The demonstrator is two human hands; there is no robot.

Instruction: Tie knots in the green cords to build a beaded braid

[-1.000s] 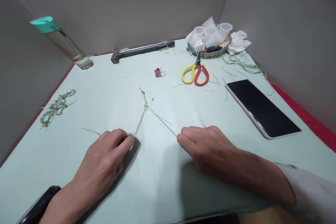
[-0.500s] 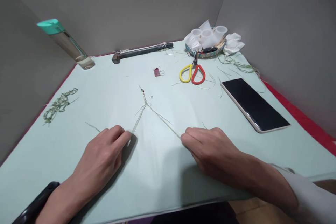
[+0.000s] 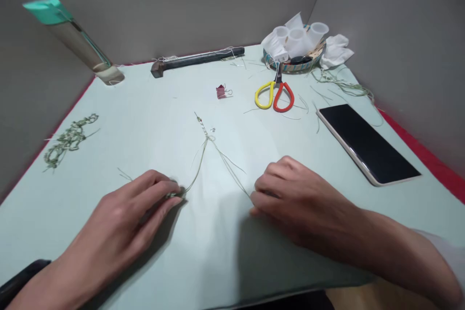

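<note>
A thin pale-green cord (image 3: 203, 152) with a few small beads at its far tip lies on the light table cover (image 3: 218, 252). From a knot it splits into strands that run toward me. My left hand (image 3: 134, 213) pinches the left strands against the cover. The right strand ends under the pinched fingertips of my right hand (image 3: 290, 198). A tiny clear bead (image 3: 213, 130) lies just right of the cord's beaded part.
Yellow-and-red scissors (image 3: 274, 95), a small red binder clip (image 3: 220, 91), a black phone (image 3: 366, 143), a basket of plastic cups (image 3: 296, 46), a dark bar (image 3: 196, 59), a teal-capped bottle (image 3: 69, 36) and a braided green cord (image 3: 67, 139) lie around.
The strands have gone from taut to slack and curved. Both hands have shifted slightly and the camera view has tilted.
</note>
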